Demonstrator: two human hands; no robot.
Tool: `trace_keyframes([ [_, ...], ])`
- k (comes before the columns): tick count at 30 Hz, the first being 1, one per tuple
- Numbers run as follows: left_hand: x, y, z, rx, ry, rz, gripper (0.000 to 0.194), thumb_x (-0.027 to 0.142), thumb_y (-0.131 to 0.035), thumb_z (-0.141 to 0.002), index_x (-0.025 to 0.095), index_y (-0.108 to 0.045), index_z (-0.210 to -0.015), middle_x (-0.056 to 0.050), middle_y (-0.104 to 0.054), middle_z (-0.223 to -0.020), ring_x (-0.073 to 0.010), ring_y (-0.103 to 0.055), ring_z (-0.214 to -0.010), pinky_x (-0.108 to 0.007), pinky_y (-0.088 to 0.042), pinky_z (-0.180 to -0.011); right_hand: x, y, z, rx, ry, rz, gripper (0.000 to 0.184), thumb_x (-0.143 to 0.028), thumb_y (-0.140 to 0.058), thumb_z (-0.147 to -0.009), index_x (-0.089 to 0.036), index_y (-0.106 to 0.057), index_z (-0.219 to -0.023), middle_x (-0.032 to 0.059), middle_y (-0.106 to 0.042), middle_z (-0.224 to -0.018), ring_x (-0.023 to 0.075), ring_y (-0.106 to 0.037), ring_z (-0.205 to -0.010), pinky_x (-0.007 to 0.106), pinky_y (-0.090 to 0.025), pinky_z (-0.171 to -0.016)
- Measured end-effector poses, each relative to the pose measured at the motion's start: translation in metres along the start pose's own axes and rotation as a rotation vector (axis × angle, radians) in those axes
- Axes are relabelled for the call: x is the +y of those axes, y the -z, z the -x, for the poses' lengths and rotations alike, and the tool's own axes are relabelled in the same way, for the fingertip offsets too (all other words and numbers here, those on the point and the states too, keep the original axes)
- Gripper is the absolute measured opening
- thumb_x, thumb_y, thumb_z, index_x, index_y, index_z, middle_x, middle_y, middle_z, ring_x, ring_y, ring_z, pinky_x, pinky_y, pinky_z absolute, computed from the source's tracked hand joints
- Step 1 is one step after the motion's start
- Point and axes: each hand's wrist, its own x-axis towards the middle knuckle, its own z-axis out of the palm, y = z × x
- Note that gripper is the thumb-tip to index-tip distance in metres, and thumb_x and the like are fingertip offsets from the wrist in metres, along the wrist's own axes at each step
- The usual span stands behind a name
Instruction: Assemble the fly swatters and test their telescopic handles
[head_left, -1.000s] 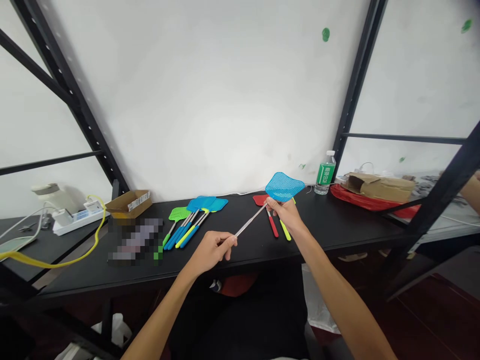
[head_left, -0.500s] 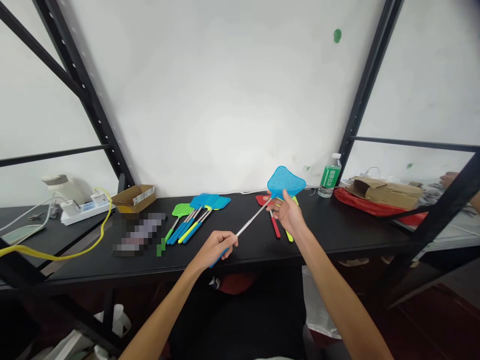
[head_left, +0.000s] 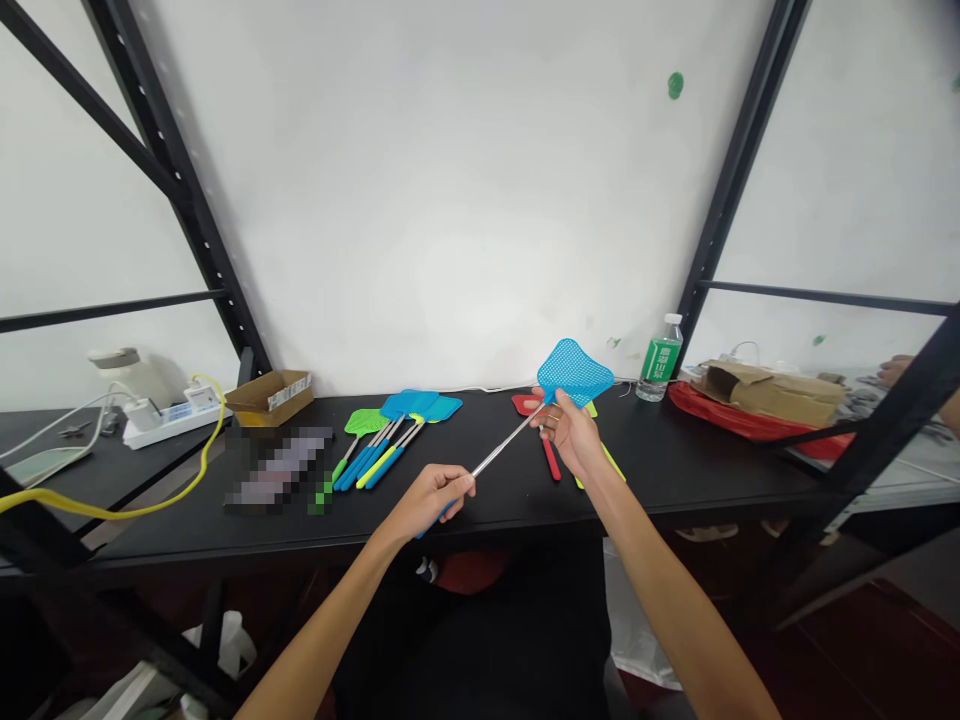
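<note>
Left hand point(head_left: 437, 495): our fingers clench the handle of a blue fly swatter point(head_left: 576, 373).
Right hand point(head_left: 568, 428): our fingers grasp its rod below the mesh head.
Swatter: slanting above the black surface point(head_left: 480, 500).

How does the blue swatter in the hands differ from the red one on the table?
The blue swatter is held above the black table by the left hand; the red swatter lies on it. The blue swatter's head is mostly in view; the red swatter's is partly hidden behind the right hand. Both have handles matching their heads.
</note>
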Motion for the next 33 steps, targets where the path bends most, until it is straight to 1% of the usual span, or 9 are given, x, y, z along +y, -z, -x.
trace_keyframes([
  [3, 0.001, 0.000, 0.000, 0.000, -0.006, 0.006, 0.042, 0.053, -0.053, -0.091, 0.014, -0.060, -0.078, 0.005, -0.045, -0.046, -0.0079, -0.037, -0.043, -0.021, -0.027, -0.048, 0.002, -0.004, 0.002, -0.023, -0.009, 0.005, 0.042, -0.053, -0.064, -0.084, -0.019, -0.070, -0.108, 0.0114, -0.076, -0.099, 0.0156, -0.067, -0.064, 0.023, -0.044, -0.046],
  [7, 0.001, 0.000, 0.000, 0.006, -0.005, 0.012, 0.043, 0.054, -0.052, -0.092, 0.014, -0.060, -0.078, 0.005, -0.046, -0.047, -0.0080, -0.037, -0.043, -0.021, -0.028, -0.048, 0.010, -0.012, 0.006, -0.115, -0.039, 0.043, 0.042, -0.050, -0.070, -0.081, -0.021, -0.070, -0.111, 0.0103, -0.075, -0.101, 0.0138, -0.066, -0.066, 0.021, -0.042, -0.046],
  [9, 0.001, 0.001, -0.001, 0.016, -0.001, 0.010, 0.043, 0.055, -0.052, -0.092, 0.015, -0.060, -0.078, 0.005, -0.046, -0.046, -0.0082, -0.037, -0.043, -0.021, -0.028, -0.048, 0.013, -0.015, 0.007, -0.145, -0.045, 0.071, 0.042, -0.051, -0.071, -0.080, -0.021, -0.071, -0.109, 0.0104, -0.075, -0.102, 0.0134, -0.066, -0.066, 0.020, -0.040, -0.045],
  [12, 0.001, 0.001, -0.001, 0.021, 0.003, 0.020, 0.043, 0.055, -0.052, -0.091, 0.015, -0.060, -0.078, 0.005, -0.045, -0.046, -0.0084, -0.037, -0.042, -0.022, -0.028, -0.048, 0.015, -0.015, 0.007, -0.138, -0.031, 0.107, 0.042, -0.052, -0.071, -0.079, -0.020, -0.072, -0.106, 0.0107, -0.075, -0.102, 0.0119, -0.064, -0.063, 0.019, -0.036, -0.042],
  [16, 0.002, 0.001, -0.001, 0.020, -0.003, 0.031, 0.041, 0.053, -0.052, -0.091, 0.015, -0.061, -0.078, 0.005, -0.045, -0.046, -0.0082, -0.036, -0.042, -0.021, -0.027, -0.048, 0.015, -0.010, 0.003, -0.141, -0.012, 0.162, 0.040, -0.052, -0.073, -0.077, -0.018, -0.074, -0.097, 0.0114, -0.074, -0.100, 0.0123, -0.064, -0.062, 0.018, -0.036, -0.041],
  [19, 0.003, 0.000, -0.001, 0.027, 0.000, 0.026, 0.041, 0.053, -0.052, -0.091, 0.015, -0.061, -0.078, 0.005, -0.046, -0.046, -0.0082, -0.037, -0.042, -0.021, -0.028, -0.048, 0.018, -0.009, 0.000, -0.110, 0.028, 0.182, 0.038, -0.053, -0.073, -0.075, -0.017, -0.074, -0.090, 0.0112, -0.075, -0.096, 0.0123, -0.062, -0.060, 0.019, -0.036, -0.041],
  [24, 0.003, -0.001, 0.000, 0.043, 0.003, -0.015, 0.040, 0.052, -0.053, -0.091, 0.015, -0.063, -0.078, 0.004, -0.047, -0.046, -0.0086, -0.039, -0.043, -0.021, -0.030, -0.049, 0.022, -0.012, -0.002, -0.021, 0.106, 0.192, 0.038, -0.053, -0.074, -0.074, -0.016, -0.073, -0.082, 0.0108, -0.074, -0.086, 0.0096, -0.052, -0.052, 0.021, -0.030, -0.038],
  [28, 0.003, -0.003, -0.001, 0.051, 0.010, -0.058, 0.039, 0.050, -0.055, -0.090, 0.015, -0.066, -0.078, 0.003, -0.049, -0.048, -0.0094, -0.042, -0.046, -0.021, -0.032, -0.049, 0.020, -0.011, -0.001, 0.019, 0.121, 0.197, 0.037, -0.052, -0.074, -0.073, -0.016, -0.073, -0.079, 0.0099, -0.074, -0.082, 0.0095, -0.049, -0.051, 0.022, -0.030, -0.038],
  [33, 0.005, -0.007, -0.002, 0.066, -0.021, -0.134, 0.038, 0.048, -0.058, -0.089, 0.015, -0.071, -0.078, 0.000, -0.053, -0.056, -0.0111, -0.048, -0.054, -0.023, -0.034, -0.055, 0.013, -0.002, -0.006, 0.087, 0.149, 0.147, 0.038, -0.053, -0.076, -0.071, -0.015, -0.072, -0.075, 0.0080, -0.071, -0.074, 0.0083, -0.046, -0.048, 0.021, -0.028, -0.038],
])
